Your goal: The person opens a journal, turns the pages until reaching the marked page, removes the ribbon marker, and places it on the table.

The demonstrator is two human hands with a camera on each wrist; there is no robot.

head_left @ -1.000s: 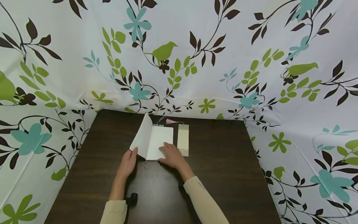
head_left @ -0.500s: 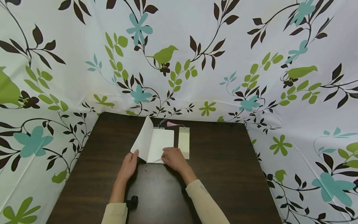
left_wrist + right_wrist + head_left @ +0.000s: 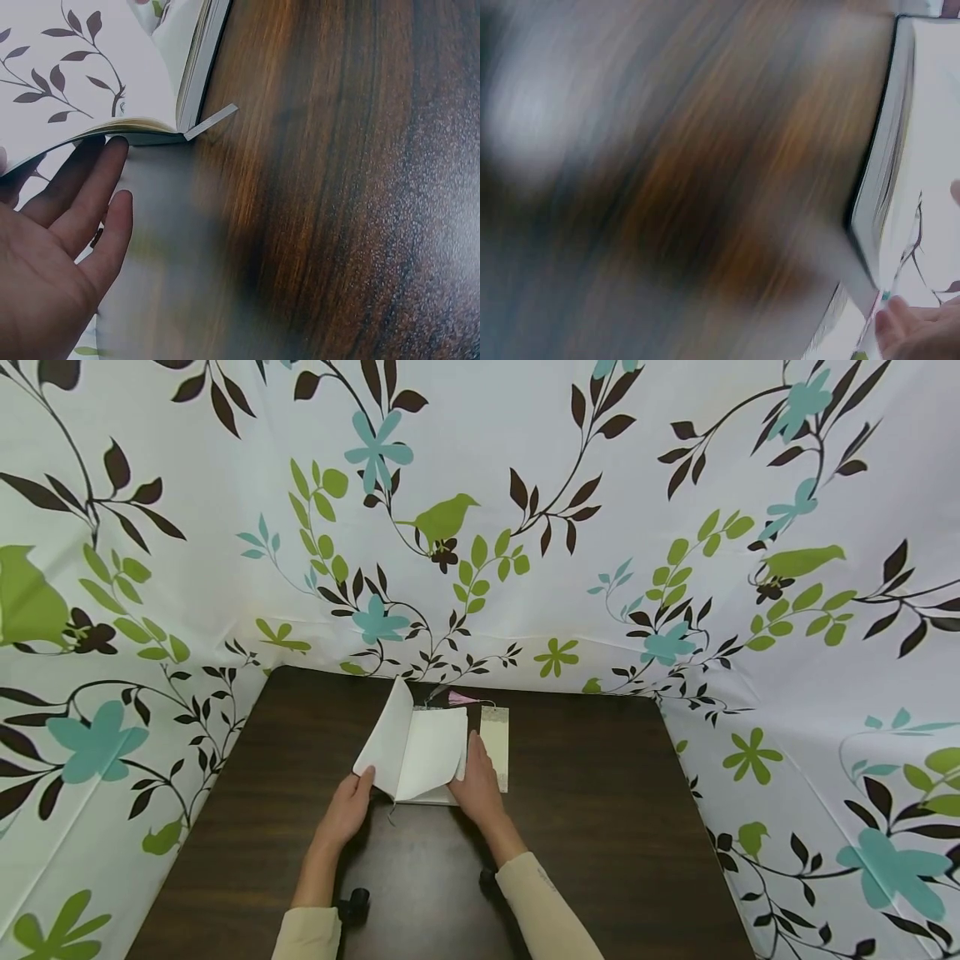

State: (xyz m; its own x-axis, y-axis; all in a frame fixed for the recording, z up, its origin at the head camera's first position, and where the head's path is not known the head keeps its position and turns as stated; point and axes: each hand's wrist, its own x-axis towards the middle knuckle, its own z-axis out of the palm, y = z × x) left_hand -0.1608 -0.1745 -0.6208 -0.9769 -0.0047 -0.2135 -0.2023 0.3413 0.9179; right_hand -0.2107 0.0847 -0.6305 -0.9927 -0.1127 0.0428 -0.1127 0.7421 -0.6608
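Observation:
An open notebook with white pages and a dark cover lies on the dark wooden table. My left hand holds its raised left cover and pages, thumb over the top and fingers underneath, as the left wrist view shows. My right hand is at the notebook's right edge, holding up a page whose lower right corner curls above the pages below. Its fingers lie along that edge in the head view. A thin ribbon sticks out from the bottom of the spine.
Right of the notebook lies a cream bookmark with a pink tassel. Another grey tassel shows behind the notebook. Patterned cloth hangs behind and beside the table.
My right hand has gone from lying flat on the page, to gripping near its lower corner, to lifting it along the right edge. My left hand keeps its hold on the left side.

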